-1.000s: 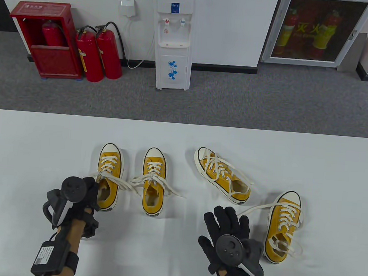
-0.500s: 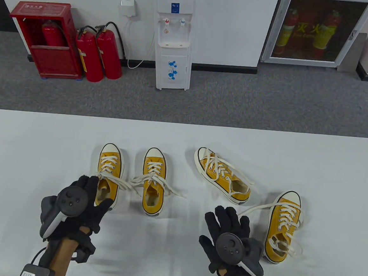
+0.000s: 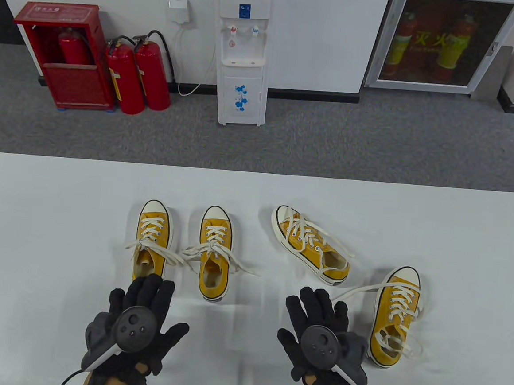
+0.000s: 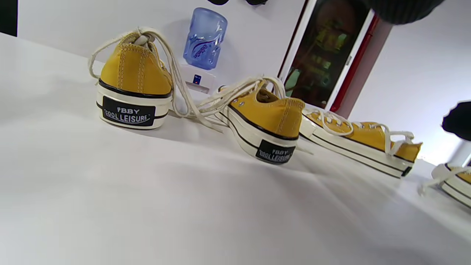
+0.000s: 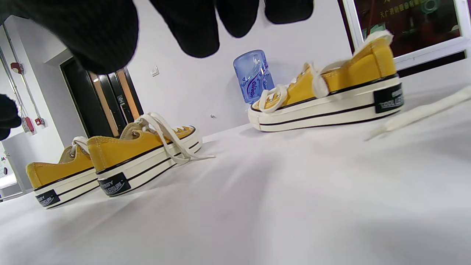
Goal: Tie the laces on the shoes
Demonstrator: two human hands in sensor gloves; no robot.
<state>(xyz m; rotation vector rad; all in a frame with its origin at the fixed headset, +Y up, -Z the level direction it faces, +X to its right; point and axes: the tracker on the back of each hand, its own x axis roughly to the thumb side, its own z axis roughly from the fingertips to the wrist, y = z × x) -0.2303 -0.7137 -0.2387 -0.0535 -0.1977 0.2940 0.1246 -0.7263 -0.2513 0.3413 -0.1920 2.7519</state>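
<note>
Four yellow canvas low-top sneakers with white rubber soles and cream laces sit on the white table (image 3: 37, 211). The far-left sneaker (image 3: 152, 237) and the second sneaker (image 3: 214, 251) stand side by side, toes pointing far, their loose laces (image 3: 189, 256) spilling sideways and crossing between them. The third sneaker (image 3: 309, 244) lies angled, toe toward the far left. The fourth sneaker (image 3: 396, 314) stands nearest on the right, one lace trailing left across the table. The left hand (image 3: 138, 321) in its black glove lies flat with fingers spread, fingertips just over the heel of the far-left sneaker, holding nothing. The right hand (image 3: 319, 330) is also flat and spread on the table, between the second and fourth sneakers, near the trailing lace but apart from it. On the floor beyond stand a white water dispenser (image 3: 243, 53) and red fire extinguishers (image 3: 137, 76).
</note>
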